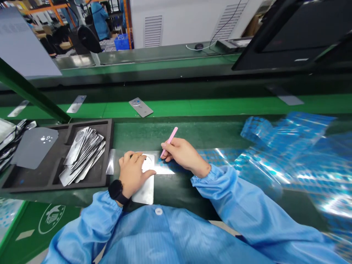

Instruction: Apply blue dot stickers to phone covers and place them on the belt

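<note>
Pink tweezers [169,140] (right hand [184,156]) at clear film [164,169]

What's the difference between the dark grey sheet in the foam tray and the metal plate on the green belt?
The dark grey sheet sits in the black foam tray, while the metal plate lies on the green belt. The sheet is dark and matte; the plate is paler silver-grey. The sheet shows a cluster of white dots; the plate shows a round mark near one end. Both lie flat.
</note>
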A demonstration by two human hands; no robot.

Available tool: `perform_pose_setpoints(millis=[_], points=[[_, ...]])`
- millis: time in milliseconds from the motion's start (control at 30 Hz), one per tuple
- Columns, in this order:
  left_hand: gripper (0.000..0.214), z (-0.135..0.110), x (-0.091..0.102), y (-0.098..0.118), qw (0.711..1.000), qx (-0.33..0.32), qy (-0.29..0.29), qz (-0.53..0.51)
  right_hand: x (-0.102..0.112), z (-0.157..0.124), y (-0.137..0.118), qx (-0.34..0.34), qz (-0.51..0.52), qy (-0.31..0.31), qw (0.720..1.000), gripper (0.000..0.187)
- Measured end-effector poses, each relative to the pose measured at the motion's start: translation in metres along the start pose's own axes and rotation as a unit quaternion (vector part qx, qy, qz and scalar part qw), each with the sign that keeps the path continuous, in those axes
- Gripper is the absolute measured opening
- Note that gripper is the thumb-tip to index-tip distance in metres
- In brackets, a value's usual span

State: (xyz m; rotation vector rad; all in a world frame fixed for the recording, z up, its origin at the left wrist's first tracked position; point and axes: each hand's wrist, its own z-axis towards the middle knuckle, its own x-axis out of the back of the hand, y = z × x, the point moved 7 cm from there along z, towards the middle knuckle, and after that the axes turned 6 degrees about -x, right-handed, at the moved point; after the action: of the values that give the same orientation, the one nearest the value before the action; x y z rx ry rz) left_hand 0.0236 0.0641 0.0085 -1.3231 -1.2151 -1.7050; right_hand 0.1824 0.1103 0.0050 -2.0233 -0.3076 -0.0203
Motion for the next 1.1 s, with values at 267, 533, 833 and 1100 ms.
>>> perform_pose_setpoints(millis=[267,533,833,1100], points=[[0.054,-0.012,-0.007,0.004,1.0,-0.005,0.023,-0.009,-0.034,0.003,0.003,0.022,-0.11,-0.015,0.994,0.029],[0.056,-0.015,-0.009,0.005,0.999,-0.013,0.044,-0.013,-0.033,0.008,0.009,0.01,-0.162,-0.015,0.987,0.03],[0.057,-0.015,-0.011,0.004,0.999,-0.012,0.038,-0.009,-0.034,0.007,0.005,0.01,-0.161,-0.017,0.987,0.029],[0.056,-0.016,-0.012,0.004,0.999,-0.01,0.038,-0.007,-0.035,0.007,0.004,0.02,-0.175,-0.009,0.984,0.027]])
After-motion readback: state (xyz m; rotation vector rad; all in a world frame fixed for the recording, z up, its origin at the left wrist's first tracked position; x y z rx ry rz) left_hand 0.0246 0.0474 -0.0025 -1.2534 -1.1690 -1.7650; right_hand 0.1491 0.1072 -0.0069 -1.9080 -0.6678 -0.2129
